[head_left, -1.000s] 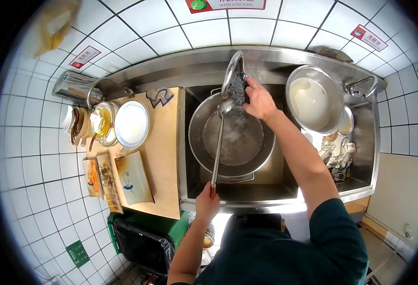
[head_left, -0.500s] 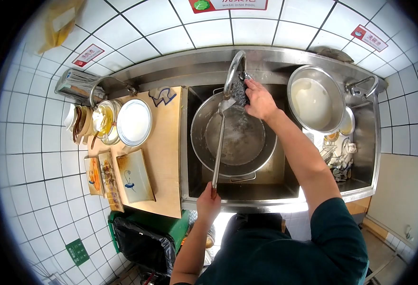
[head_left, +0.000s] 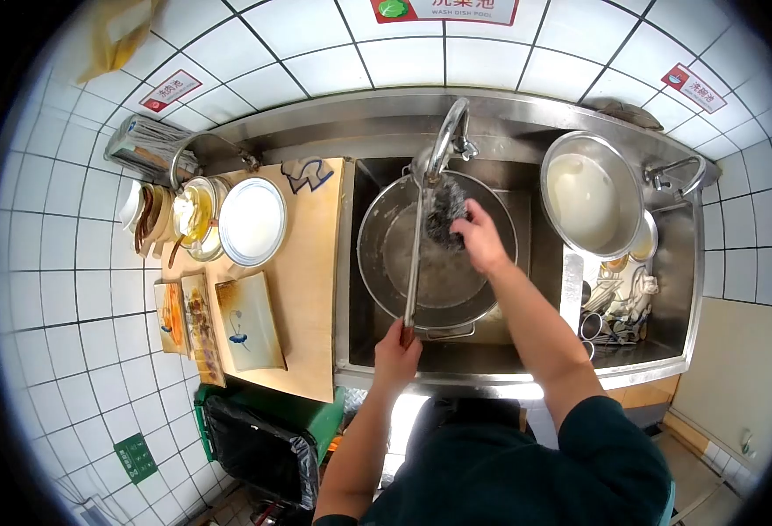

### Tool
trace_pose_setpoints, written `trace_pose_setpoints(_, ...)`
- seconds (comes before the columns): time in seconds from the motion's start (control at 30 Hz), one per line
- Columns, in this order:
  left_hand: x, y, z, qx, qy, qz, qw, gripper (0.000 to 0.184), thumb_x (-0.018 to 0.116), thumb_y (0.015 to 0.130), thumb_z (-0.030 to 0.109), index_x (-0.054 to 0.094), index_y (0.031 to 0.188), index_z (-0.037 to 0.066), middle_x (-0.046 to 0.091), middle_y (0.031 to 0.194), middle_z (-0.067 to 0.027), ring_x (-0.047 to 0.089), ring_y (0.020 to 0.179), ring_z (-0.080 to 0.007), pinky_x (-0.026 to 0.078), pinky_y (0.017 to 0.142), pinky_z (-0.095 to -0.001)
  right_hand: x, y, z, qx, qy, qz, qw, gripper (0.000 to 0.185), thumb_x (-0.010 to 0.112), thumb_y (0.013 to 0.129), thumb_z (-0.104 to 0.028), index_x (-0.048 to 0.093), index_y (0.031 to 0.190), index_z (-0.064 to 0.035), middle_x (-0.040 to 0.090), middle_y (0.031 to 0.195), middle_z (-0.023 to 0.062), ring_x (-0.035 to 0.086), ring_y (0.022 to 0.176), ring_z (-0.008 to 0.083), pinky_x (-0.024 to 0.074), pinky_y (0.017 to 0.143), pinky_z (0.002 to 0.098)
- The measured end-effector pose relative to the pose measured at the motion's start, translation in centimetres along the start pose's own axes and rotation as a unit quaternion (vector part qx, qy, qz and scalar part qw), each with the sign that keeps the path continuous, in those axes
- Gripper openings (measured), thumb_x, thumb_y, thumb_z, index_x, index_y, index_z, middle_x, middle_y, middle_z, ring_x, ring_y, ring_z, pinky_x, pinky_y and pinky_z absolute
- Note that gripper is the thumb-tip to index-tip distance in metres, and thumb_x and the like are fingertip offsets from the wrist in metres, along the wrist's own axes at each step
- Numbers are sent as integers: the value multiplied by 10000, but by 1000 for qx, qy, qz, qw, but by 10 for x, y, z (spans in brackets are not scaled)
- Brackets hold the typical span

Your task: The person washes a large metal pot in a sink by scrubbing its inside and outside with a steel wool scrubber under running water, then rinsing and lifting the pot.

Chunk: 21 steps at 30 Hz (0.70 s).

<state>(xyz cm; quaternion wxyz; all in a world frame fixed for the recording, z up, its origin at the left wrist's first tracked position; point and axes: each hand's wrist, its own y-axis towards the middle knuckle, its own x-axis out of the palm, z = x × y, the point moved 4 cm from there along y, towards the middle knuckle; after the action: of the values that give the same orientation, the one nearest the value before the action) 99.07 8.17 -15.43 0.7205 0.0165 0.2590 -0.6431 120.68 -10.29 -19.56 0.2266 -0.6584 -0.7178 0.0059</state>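
Note:
My left hand is closed around the brown grip of a long-handled metal ladle. The ladle's shaft reaches across a large steel pot, and its rounded head lies partly behind the curved faucet. In my right hand is a dark grey steel wool scrubber, held over the pot beside the upper shaft. Whether the scrubber touches the shaft I cannot tell. Cloudy water shows inside the pot, which stands in the middle sink basin.
A steel bowl of whitish liquid stands at the right, above a basin with utensils. On the left, a wooden board carries a white plate, rectangular dishes and stacked bowls. Below is a black-lined bin.
My right hand has come down from beside the faucet with the scrubber, toward the ladle's shaft. The ladle has shifted, its head now behind the faucet. The camera view has moved slightly.

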Motion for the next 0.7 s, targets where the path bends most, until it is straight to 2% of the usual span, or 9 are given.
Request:
trace_pose_setpoints(0.07,13,19,1,-70,-92,-42,992,307,628,901,93,579,1189,-1,554,691,-35,547,557,-112,452,507,-273,18,-9,5,16,88,-19,996,345,547,798,11,610,1135,-32,619,972,19,539,908,134,436,806,264)
trace_pose_setpoints(0.2,15,38,31,-194,-101,-100,971,281,642,882,136,588,1111,-19,619,713,-72,594,642,-142,469,596,-281,33,-12,13,82,221,-3,972,317,535,945,-200,614,1197,-26,657,1121,54,575,1063,166,430,947,300)
trace_pose_setpoints(0.33,14,39,22,-89,25,-35,995,271,637,865,162,572,1065,-8,603,714,-127,622,668,-238,493,630,-371,44,-9,23,128,228,40,964,395,524,1017,-386,626,1199,-51,675,1115,51,616,1002,170,467,915,320)
trace_pose_setpoints(0.37,12,36,32,-65,52,-23,996,267,630,859,158,572,1061,-6,605,726,-145,630,686,-279,497,649,-395,46,-5,34,107,251,41,961,319,567,1010,-340,620,1172,-70,677,1055,44,630,920,167,491,859,316)
trace_pose_setpoints(0.47,13,36,55,-31,106,-30,993,278,589,847,123,562,1096,1,619,836,-203,625,792,-392,499,723,-447,53,-3,42,100,148,51,983,375,687,938,-244,574,1250,-71,631,1133,64,582,1036,162,460,897,309)
trace_pose_setpoints(0.5,16,39,60,-25,119,-39,992,290,573,845,107,557,1115,2,625,885,-224,618,836,-429,498,751,-461,57,-4,39,124,222,82,964,448,749,882,-168,549,1273,-78,626,1142,69,606,1036,179,501,837,307)
trace_pose_setpoints(0.6,27,43,70,90,108,-19,990,407,555,839,59,509,1234,-26,604,981,-250,612,912,-427,493,827,-448,55,-6,14,167,309,36,936,364,737,883,-202,600,1199,-85,661,1112,65,646,986,191,535,806,344)
trace_pose_setpoints(0.63,30,45,67,80,111,-44,990,475,553,843,63,463,1299,-34,588,1098,-287,583,1027,-462,474,881,-460,51,-1,16,230,348,-35,908,248,690,901,-182,648,1111,-57,705,1029,83,684,922,218,555,868,359)
trace_pose_setpoints(0.7,33,47,71,77,122,-28,989,448,558,847,69,475,1275,-29,604,1064,-278,602,999,-447,483,866,-448,41,2,11,269,308,-67,910,242,693,889,-196,667,1091,-65,714,1020,70,682,928,217,550,849,382)
